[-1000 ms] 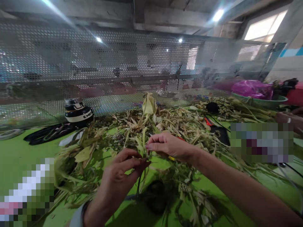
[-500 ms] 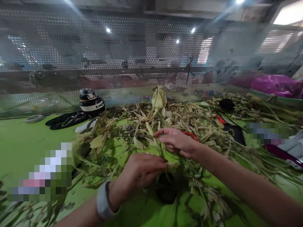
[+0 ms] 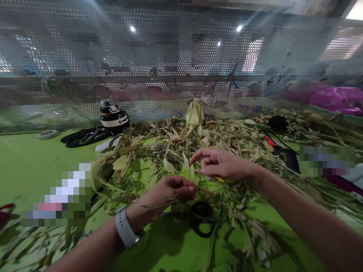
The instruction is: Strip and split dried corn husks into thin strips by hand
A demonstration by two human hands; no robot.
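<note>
My left hand, with a pale watch band on its wrist, is closed in a pinch on a thin plant stem; stringy bits hang below the fingers. Just to its right, my right hand hovers with its index finger and thumb apart, the fingertips near a small pale leaf. Under the right palm shows a yellow and red piece, mostly hidden, and I cannot tell whether it is held. Black-handled scissors lie on the green tabletop below the hands.
Dried husks and leaves heap across the back, a pale husk bundle upright among them. A black bottle stands back left, beside a black flat item. A perforated screen rises behind. A purple bag sits far right.
My right hand's fingers have spread and drawn slightly away from the stem. My left hand has turned, its pinch now showing. The black scissors' handles are more exposed as the view shifted a little.
</note>
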